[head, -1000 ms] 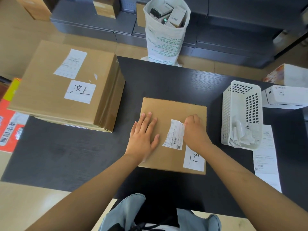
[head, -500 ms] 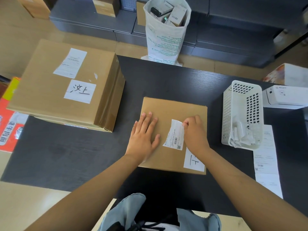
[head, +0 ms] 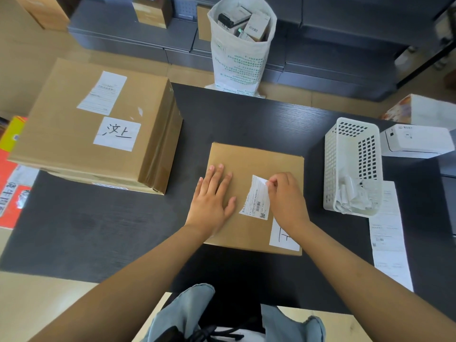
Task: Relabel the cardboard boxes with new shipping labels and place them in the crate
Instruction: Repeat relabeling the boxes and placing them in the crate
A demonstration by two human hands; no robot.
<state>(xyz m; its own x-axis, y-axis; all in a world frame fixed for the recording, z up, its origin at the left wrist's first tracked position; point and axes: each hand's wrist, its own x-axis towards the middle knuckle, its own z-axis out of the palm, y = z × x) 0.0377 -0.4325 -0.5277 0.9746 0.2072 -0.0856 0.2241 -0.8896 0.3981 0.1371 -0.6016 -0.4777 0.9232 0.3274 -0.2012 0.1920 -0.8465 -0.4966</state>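
cardboard box [head: 249,164] mid-relabel on a black table [head: 246,119]
left hand [head: 212,201] lies flat on it, fingers straight; right hand [head: 287,198] pinches the shipping label [head: 256,201] corner.

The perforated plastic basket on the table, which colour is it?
White, seen best in the head view: the perforated plastic basket.

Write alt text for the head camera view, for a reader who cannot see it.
A person's right hand pinches the top corner of a torn shipping label on a small cardboard box, while the left hand presses flat on the box. The box sits on a dark table, with a larger box to the left and a white basket to the right.
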